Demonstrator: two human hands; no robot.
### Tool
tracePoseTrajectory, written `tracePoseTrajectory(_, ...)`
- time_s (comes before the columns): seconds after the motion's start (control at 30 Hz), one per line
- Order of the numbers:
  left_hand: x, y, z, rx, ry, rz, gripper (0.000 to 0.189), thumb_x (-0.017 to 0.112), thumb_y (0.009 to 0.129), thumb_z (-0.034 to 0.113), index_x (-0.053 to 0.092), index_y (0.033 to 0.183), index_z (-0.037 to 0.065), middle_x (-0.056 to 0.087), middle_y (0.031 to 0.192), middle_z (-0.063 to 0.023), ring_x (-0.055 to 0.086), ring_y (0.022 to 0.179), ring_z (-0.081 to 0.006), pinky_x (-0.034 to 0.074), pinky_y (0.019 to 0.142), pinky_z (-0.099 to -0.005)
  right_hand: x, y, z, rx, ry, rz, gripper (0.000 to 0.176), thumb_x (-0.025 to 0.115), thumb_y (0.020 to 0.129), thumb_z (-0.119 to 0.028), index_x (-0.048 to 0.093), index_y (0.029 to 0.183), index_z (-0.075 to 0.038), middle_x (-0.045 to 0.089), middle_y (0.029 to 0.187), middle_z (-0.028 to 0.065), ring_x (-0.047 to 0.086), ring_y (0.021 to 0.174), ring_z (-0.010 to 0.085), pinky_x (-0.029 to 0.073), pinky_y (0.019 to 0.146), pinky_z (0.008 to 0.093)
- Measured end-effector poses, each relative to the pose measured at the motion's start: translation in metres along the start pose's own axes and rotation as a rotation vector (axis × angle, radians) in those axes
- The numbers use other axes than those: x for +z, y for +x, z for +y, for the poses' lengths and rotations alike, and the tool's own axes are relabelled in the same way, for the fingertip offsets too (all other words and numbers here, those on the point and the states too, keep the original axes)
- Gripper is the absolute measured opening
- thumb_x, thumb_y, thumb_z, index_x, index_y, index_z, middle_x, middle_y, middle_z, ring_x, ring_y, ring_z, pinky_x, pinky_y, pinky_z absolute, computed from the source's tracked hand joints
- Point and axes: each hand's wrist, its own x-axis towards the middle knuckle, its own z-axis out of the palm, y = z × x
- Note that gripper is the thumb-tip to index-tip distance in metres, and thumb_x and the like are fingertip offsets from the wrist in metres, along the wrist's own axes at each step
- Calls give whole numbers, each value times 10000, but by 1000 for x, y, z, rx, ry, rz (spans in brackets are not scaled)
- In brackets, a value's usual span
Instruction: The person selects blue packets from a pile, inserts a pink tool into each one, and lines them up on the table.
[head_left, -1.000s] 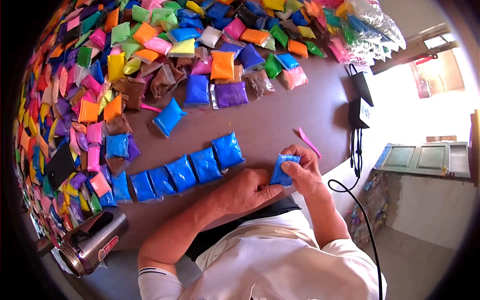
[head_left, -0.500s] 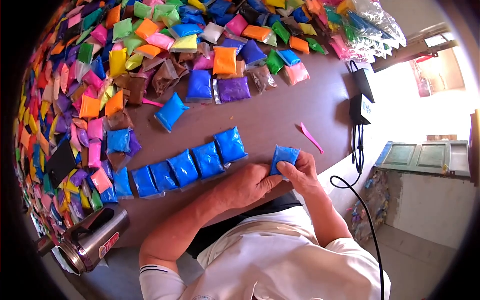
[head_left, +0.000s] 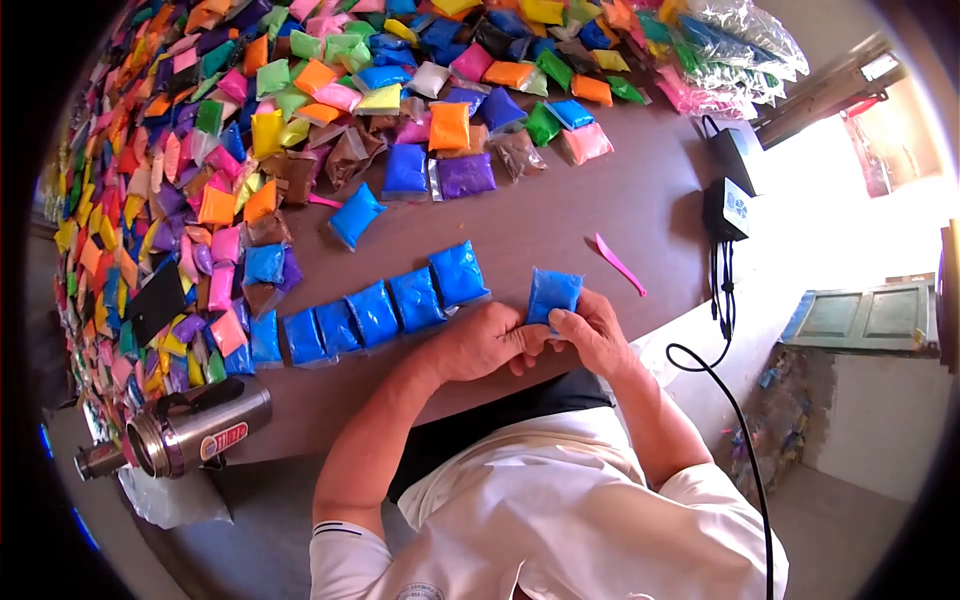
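A blue packet (head_left: 554, 292) is pinched at its lower edge by my right hand (head_left: 590, 333), thumb on top. My left hand (head_left: 492, 341) is closed beside it, fingertips near the packet's lower left corner; whether it grips anything is hidden. To the left, several blue packets (head_left: 370, 313) lie in a slanting row on the brown table (head_left: 520, 215). Another blue packet (head_left: 356, 216) lies apart above the row. A pink plastic knife (head_left: 620, 265) rests to the right, above my right hand.
Many coloured packets (head_left: 270, 130) cover the table's left and far sides. A metal flask (head_left: 200, 428) lies at the lower left. Clear bags (head_left: 735, 50) are at the far right corner. Black boxes (head_left: 727, 210) with cables (head_left: 735, 400) sit at the right edge.
The view has shifted slightly. My right hand and the held packet have moved a little left, closer to my left hand, and the packet now stands more upright.
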Motion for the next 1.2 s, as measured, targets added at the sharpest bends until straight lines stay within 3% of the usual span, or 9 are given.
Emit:
tracePoseTrajectory(0.23, 29, -10, -5, 124, -57, 325, 400, 552, 994, 369, 642, 889, -7, 654, 776, -48, 616, 690, -101, 520, 627, -283, -1, 0, -1, 73, -33, -38, 326, 508, 1003, -338, 628, 944, -41, 609, 767, 9, 550, 697, 79, 468, 611, 246)
tracePoseTrajectory(0.3, 57, -12, -15, 126, 94, 494, 363, 558, 991, 347, 624, 903, 1, 649, 773, -94, 646, 692, -202, 513, 624, -344, -4, -2, 4, 78, -42, -36, 320, 511, 1004, -330, 628, 940, -40, 602, 756, 7, 548, 685, 79, 471, 608, 250)
tracePoseTrajectory(0.37, 76, -10, -24, 399, 602, 888, 313, 550, 992, 310, 597, 926, 7, 629, 785, -164, 628, 721, -356, 490, 633, -414, -9, -3, 8, 28, -78, -140, 295, 531, 999, -307, 624, 942, -33, 591, 734, 2, 541, 659, 78, 470, 596, 252)
tracePoseTrajectory(0.4, 78, -10, -26, 395, 557, 876, 280, 537, 994, 281, 573, 930, 10, 605, 805, -210, 577, 776, -445, 470, 643, -454, -11, -2, 8, 10, -71, -147, 295, 531, 999, -307, 624, 942, -33, 591, 734, 2, 541, 659, 78, 470, 596, 252)
tracePoseTrajectory(0.53, 77, -11, -28, 395, 579, 859, 288, 532, 999, 286, 571, 922, 11, 615, 795, -191, 598, 756, -415, 475, 643, -439, -14, -2, 7, 16, -127, -195, 269, 555, 989, -290, 619, 947, -32, 581, 720, -4, 531, 640, 74, 465, 588, 247)
tracePoseTrajectory(0.6, 76, -10, -29, 424, 530, 865, 331, 516, 1015, 310, 568, 904, 2, 628, 755, -120, 633, 692, -272, 489, 618, -359, -13, -1, 7, 18, -115, -202, 261, 558, 987, -286, 617, 950, -35, 584, 726, -5, 532, 645, 73, 464, 589, 245)
tracePoseTrajectory(0.9, 77, -9, -28, 425, 457, 855, 335, 510, 1021, 329, 586, 902, 25, 605, 736, -51, 596, 669, -131, 483, 600, -282, -13, 3, 15, -101, -4, -229, 254, 544, 984, -276, 627, 983, -36, 610, 809, 1, 552, 700, 76, 471, 605, 227)
tracePoseTrajectory(1.03, 74, -8, -35, 415, 407, 860, 339, 515, 1017, 334, 591, 905, 24, 598, 733, -44, 589, 668, -126, 484, 613, -270, -11, 5, 20, -49, 59, -102, 302, 561, 991, -321, 634, 993, -28, 611, 807, -9, 562, 697, 72, 491, 599, 222)
tracePoseTrajectory(1.2, 79, -12, -25, 372, 367, 843, 351, 530, 999, 334, 586, 862, 15, 606, 723, -113, 606, 677, -253, 466, 628, -369, -8, 7, 18, -130, 118, -47, 332, 577, 990, -353, 642, 971, -29, 608, 789, -17, 560, 675, 61, 494, 563, 216)
